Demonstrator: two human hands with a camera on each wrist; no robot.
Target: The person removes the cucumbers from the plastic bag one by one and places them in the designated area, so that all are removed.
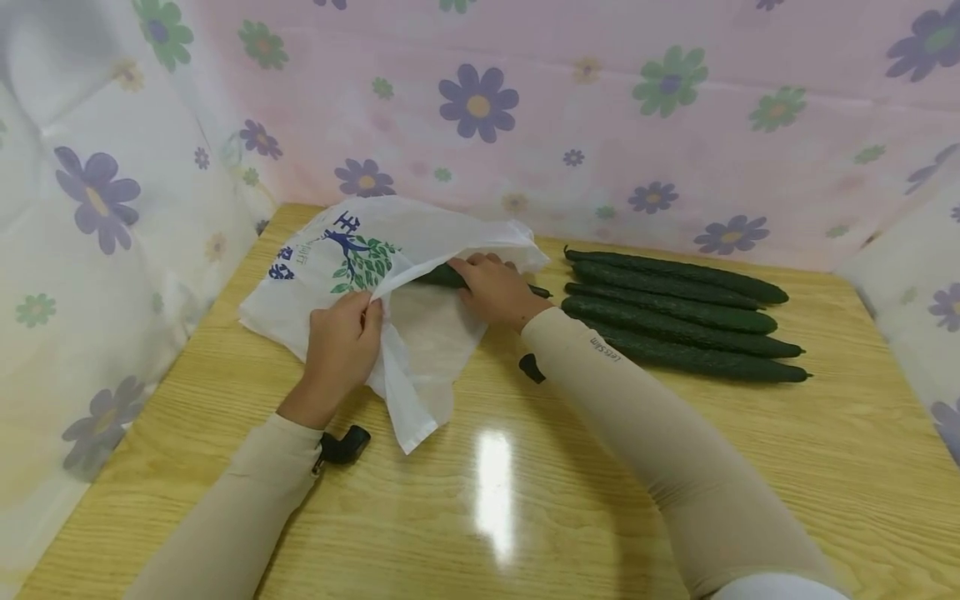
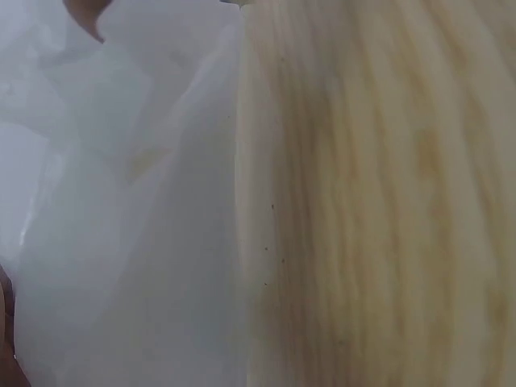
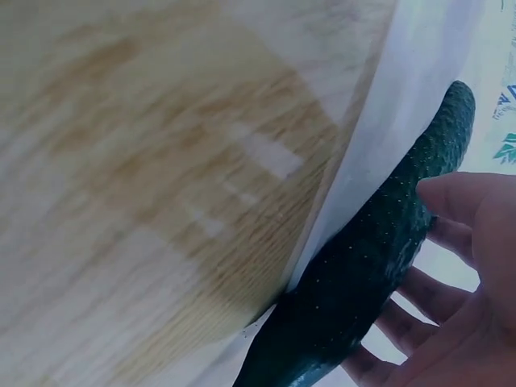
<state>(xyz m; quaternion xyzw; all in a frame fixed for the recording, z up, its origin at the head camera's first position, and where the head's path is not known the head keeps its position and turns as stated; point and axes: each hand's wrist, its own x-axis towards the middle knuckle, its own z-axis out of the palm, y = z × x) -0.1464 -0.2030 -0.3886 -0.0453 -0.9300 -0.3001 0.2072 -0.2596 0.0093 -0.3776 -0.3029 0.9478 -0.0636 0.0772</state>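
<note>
A white plastic bag (image 1: 442, 225) with a printed green tree and dark blue lettering lies at the left of the table. My left hand (image 1: 341, 350) pinches the edge of its mouth; the left wrist view shows mostly the bag's thin film (image 2: 145, 242). At the bag's mouth, my right hand (image 1: 495, 287) grips a dark green cucumber (image 1: 442, 276), whose front part is inside the bag and whose thin end sticks out to the right. In the right wrist view, thumb and fingers of the right hand (image 3: 459, 282) lie around the bumpy cucumber (image 3: 363, 258).
Several more cucumbers (image 1: 682, 321) lie side by side at the right of the wooden table (image 1: 420, 517). A flower-printed cloth (image 1: 555, 108) hangs behind and at both sides. Dark wrist devices (image 1: 347, 444) show near the sleeves.
</note>
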